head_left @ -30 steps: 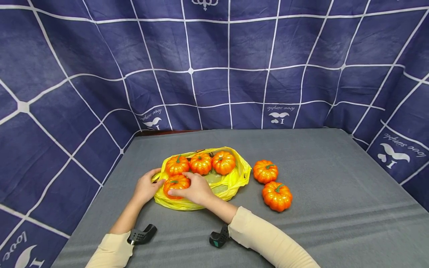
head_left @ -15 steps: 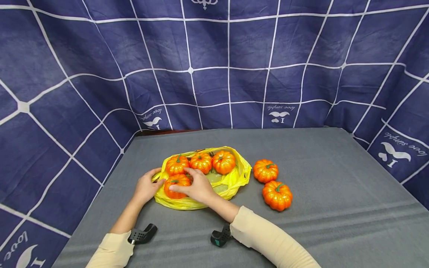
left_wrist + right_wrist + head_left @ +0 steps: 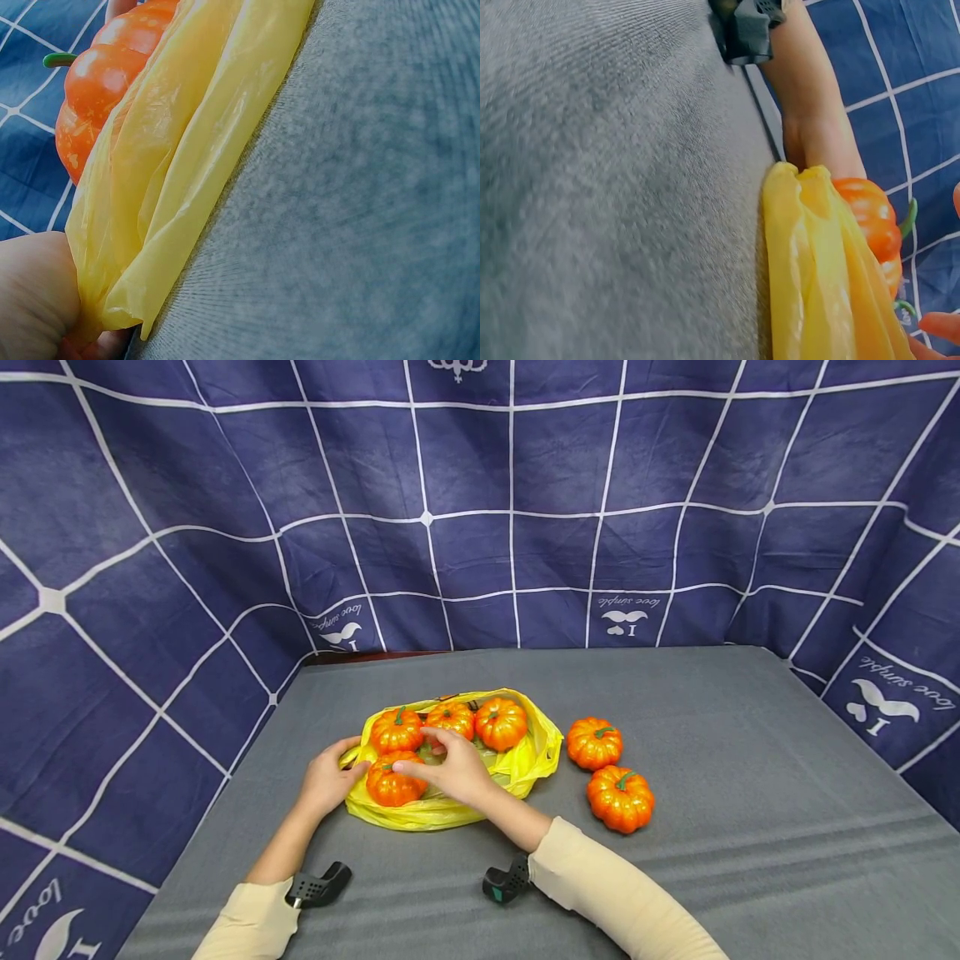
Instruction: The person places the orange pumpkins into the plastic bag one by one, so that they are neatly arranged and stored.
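Observation:
A yellow plastic bag lies spread on the grey-covered table with its mouth facing up. My left hand grips the bag's left edge; the left wrist view shows the film bunched at the thumb. Inside, at the near left, sits an orange toy-like pumpkin with a green stem. My right hand hovers just right of it, thumb and fingers spread, holding nothing. Three more pumpkins sit along the bag's back: one at left, a middle pumpkin partly behind my right fingers, and one at right.
Two more pumpkins, a farther one and a nearer one, sit on the table right of the bag. A blue curtain with white lines hangs behind the table and along its sides.
My right hand has let go of the near-left pumpkin and drawn away to the right. The pumpkin stays in the bag. My left hand has kept its place at the bag's edge.

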`<state>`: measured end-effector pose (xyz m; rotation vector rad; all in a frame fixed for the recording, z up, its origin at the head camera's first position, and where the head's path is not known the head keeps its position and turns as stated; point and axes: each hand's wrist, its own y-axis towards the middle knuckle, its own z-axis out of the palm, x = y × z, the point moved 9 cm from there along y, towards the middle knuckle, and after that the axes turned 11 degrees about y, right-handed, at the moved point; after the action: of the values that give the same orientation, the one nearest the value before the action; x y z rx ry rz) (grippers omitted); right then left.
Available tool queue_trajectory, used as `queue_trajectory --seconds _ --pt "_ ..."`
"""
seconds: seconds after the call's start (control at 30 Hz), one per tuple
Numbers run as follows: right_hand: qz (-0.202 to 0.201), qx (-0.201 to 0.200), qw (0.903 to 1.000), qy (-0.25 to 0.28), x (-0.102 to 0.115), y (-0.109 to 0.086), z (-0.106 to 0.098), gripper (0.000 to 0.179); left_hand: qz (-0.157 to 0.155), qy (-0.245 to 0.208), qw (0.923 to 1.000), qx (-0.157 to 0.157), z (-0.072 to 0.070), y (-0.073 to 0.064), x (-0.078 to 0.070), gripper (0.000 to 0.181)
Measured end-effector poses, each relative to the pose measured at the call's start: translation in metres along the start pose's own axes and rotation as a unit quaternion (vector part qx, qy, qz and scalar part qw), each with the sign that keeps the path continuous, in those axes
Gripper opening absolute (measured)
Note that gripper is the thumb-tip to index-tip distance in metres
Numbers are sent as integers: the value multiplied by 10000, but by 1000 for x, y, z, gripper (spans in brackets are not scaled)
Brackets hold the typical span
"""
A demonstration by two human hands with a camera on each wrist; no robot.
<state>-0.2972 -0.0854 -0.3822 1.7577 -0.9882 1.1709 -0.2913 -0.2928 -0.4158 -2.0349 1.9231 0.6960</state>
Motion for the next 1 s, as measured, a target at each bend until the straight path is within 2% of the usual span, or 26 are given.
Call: queue_trajectory --seconds 0.2,0.57,0.77,1.0 --pt "-141 -133 9995 241 2 -2 -14 68 -49 -12 10000 -3 0 0 -1 49" --pt "-451 -484 9961 580 6 -15 -52 55 -57 -15 10000 8 0 -1 0 49" --pt "-438 -738 9943 640 7 -24 -78 53 -115 -44 9999 32 1 -1 2 49" --pt "-366 -962 9929 604 8 -41 -109 49 -14 -37 10000 -55 0 0 2 48"
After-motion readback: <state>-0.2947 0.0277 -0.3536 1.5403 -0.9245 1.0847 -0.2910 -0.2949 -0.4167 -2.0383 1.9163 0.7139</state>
